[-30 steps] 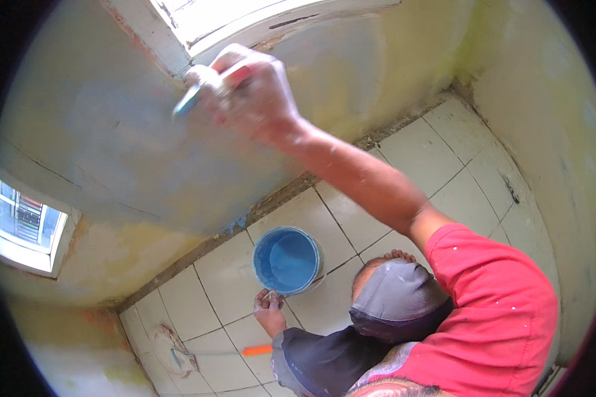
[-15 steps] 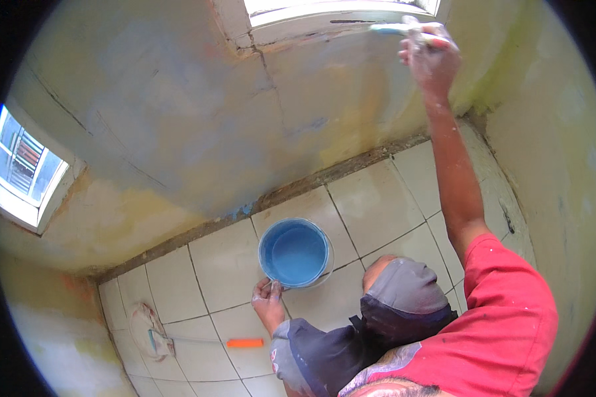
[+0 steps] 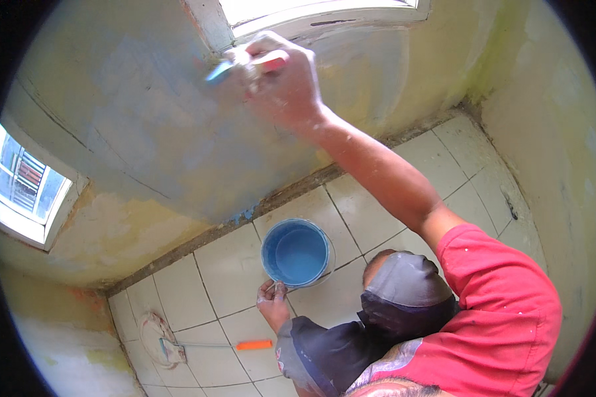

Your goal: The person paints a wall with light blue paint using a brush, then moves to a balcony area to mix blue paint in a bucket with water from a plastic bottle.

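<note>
My right hand (image 3: 285, 83) is raised to the wall (image 3: 152, 132), just below a corner of the window frame. Its fingers are closed round a paintbrush (image 3: 220, 71) with a light blue head pointing left; motion blurs it. Whether the bristles touch the wall I cannot tell. Low down, my left hand (image 3: 273, 306) pinches the near side of a blue bucket (image 3: 265, 246), at the rim or the end of its wire handle. Light blue paint (image 3: 301, 257) lies inside the bucket.
A paint roller with an orange handle (image 3: 253, 345) lies on the tiled floor (image 3: 232, 291), its head on a pale round lid-like piece (image 3: 153, 327). White-framed windows stand above (image 3: 324, 16) and at the left (image 3: 30, 178). My bent knees (image 3: 410, 284) are beside the bucket.
My right hand has swept left with the paintbrush, from under the window sill to below the frame's left corner. My left hand and the bucket have stayed nearly in place.
</note>
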